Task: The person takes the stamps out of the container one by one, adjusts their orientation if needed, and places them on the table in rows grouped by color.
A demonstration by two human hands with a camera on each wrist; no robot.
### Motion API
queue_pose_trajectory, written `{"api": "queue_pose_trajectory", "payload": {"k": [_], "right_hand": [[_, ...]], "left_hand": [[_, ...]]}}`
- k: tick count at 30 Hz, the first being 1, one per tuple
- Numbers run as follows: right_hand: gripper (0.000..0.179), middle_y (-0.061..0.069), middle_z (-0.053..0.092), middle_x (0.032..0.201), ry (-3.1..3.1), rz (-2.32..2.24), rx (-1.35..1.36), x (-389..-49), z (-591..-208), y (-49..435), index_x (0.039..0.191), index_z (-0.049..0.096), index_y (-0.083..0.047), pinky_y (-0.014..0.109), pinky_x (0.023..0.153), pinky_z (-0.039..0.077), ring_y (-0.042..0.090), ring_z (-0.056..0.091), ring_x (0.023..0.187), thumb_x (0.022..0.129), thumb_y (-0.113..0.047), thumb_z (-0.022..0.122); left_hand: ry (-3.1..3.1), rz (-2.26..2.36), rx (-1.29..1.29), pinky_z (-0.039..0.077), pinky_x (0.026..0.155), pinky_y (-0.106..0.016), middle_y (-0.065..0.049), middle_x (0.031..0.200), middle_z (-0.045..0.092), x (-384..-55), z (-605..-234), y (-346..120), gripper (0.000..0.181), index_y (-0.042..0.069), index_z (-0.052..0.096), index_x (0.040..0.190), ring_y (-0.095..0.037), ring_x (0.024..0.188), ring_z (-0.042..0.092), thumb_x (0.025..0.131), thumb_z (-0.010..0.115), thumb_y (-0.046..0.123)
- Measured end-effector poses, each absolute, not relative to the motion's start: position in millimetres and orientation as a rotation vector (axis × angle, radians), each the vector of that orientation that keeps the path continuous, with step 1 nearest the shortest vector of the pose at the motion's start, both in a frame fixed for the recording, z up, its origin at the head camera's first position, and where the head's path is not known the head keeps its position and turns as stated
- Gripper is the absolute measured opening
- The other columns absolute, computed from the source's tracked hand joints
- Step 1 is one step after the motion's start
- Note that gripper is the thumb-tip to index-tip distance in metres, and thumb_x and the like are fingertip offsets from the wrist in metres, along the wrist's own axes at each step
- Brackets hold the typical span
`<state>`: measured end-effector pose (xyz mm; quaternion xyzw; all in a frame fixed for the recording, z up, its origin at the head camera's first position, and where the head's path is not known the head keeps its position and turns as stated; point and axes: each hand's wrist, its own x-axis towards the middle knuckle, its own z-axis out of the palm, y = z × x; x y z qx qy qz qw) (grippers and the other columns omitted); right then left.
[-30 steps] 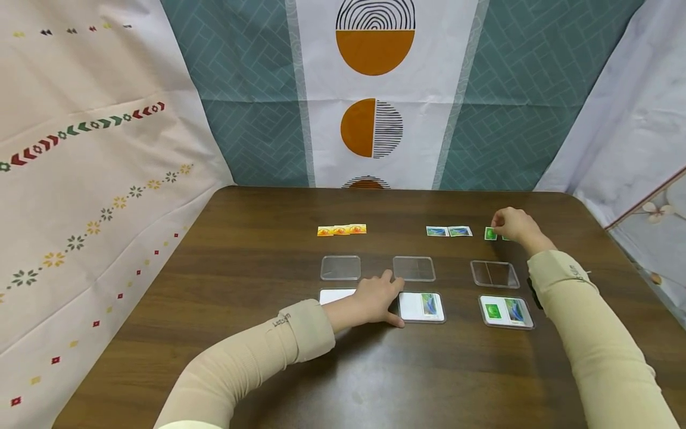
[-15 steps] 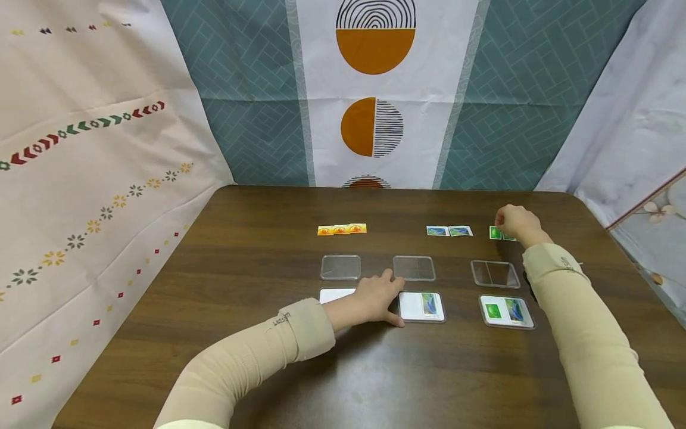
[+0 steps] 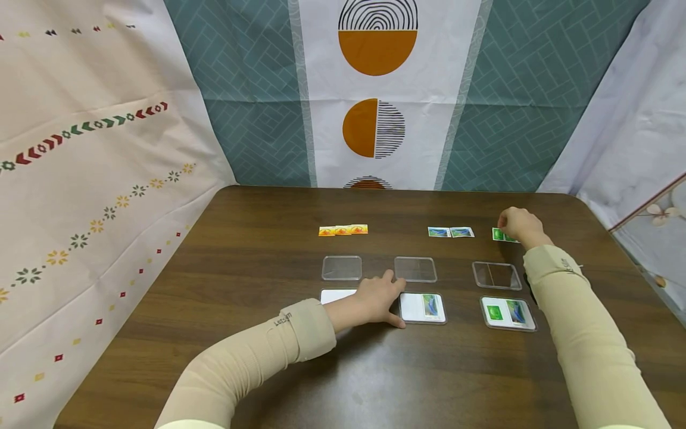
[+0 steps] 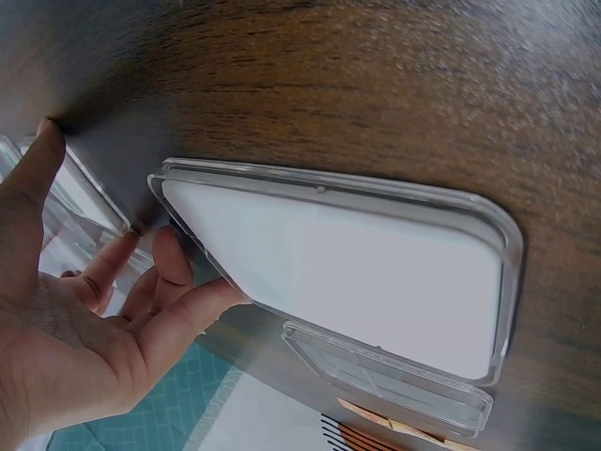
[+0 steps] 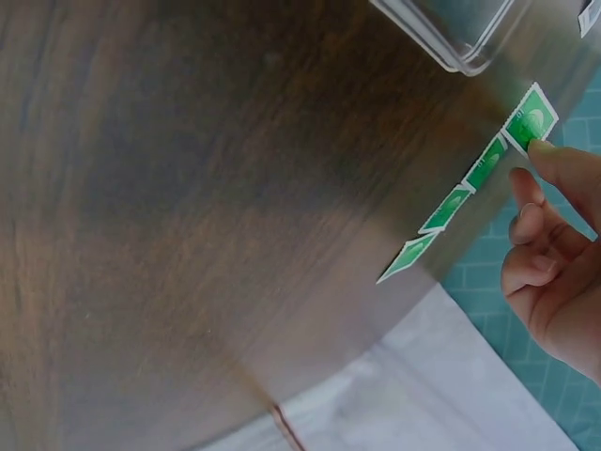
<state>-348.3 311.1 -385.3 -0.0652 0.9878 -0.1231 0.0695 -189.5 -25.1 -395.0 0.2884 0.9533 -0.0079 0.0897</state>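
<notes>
In the head view my left hand [image 3: 372,301] rests spread between the left case [image 3: 336,295] and the middle case [image 3: 422,307]. Its thumb and a fingertip lie at the middle case's left edge, which holds a white card with a blue-green stamp. One finger meets the rim of the left case [image 4: 329,263], whose card looks plain white in the left wrist view. Up at the back right, my right hand [image 3: 521,225] pinches a green stamp [image 5: 531,119] at its edge. That stamp overlaps the end of a row of green stamps [image 5: 446,207]; part of the row is hidden behind the hand in the head view.
Three clear lids, left [image 3: 342,268], middle [image 3: 415,269] and right [image 3: 496,276], lie behind the cases. The right case [image 3: 508,313] shows a green and a blue-green stamp. Farther back lie orange-yellow stamps [image 3: 343,230] and two blue-green stamps [image 3: 451,232].
The right hand has shifted slightly right with the green stamp, closing the gap to the other green stamps. The left hand has stayed in place.
</notes>
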Motion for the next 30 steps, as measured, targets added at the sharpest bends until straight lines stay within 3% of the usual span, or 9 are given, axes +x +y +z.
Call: {"api": "queue_pose_trajectory", "payload": {"k": [14,30], "right_hand": [[0.011,0.025,0.061,0.09,2.979,-0.406,-0.197,-347.8,-389.0,311.9,0.087,0.061,0.001,0.049,0.068,0.043,0.038,0.055,0.079,0.082,-0.004,0.052],[0.013,0.025,0.062,0.091,2.972,-0.389,-0.243,-338.6,-383.0,313.2,0.087,0.063,0.001,0.047,0.062,0.044,0.036,0.056,0.075,0.082,-0.005,0.052]], "left_hand": [[2.839,-0.022,0.847,0.045,0.06,-0.029,-0.003,0.102,0.051,-189.4,-396.6,-25.3,0.069,0.018,0.05,0.116,-0.018,0.079,0.061,0.067,0.075,0.059],[2.839,-0.032,0.843,0.047,0.062,-0.031,-0.004,0.104,0.051,-189.4,-396.9,-26.2,0.07,0.017,0.05,0.117,-0.02,0.081,0.061,0.066,0.074,0.06]]}}
